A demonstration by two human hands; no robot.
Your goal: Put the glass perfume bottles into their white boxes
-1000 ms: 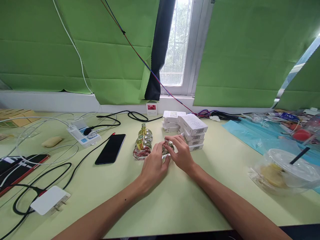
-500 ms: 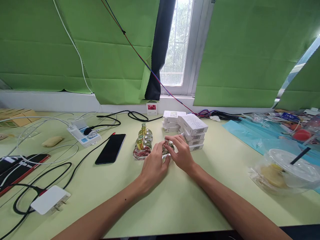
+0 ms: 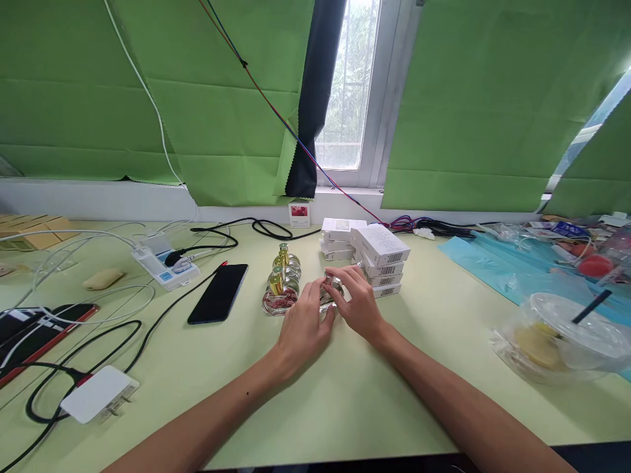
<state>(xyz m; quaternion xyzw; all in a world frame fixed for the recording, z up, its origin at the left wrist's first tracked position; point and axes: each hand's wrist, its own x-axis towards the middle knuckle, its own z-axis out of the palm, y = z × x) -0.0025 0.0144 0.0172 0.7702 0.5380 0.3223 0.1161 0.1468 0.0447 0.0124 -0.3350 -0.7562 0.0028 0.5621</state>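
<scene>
Between my two hands stands a small clear glass bottle (image 3: 336, 287), partly covered by my fingers. My left hand (image 3: 306, 322) grips its left side, with the thumb near its base. From the other side, my right hand (image 3: 359, 299) has its fingertips on the bottle's top and side. Just left of the hands is a row of similar glass bottles (image 3: 280, 301) with gold necks, standing one behind another. Right behind my right hand is a stack of white boxes (image 3: 384, 246) with printed sides, and a shorter stack of white boxes (image 3: 341, 228) stands beside it.
A black phone (image 3: 218, 293) lies left of the bottles. Further left are a power strip (image 3: 166, 263), a white charger (image 3: 100, 393) and looped cables. On the right are a lidded plastic cup (image 3: 572, 328) in a bag and a blue sheet (image 3: 497, 263).
</scene>
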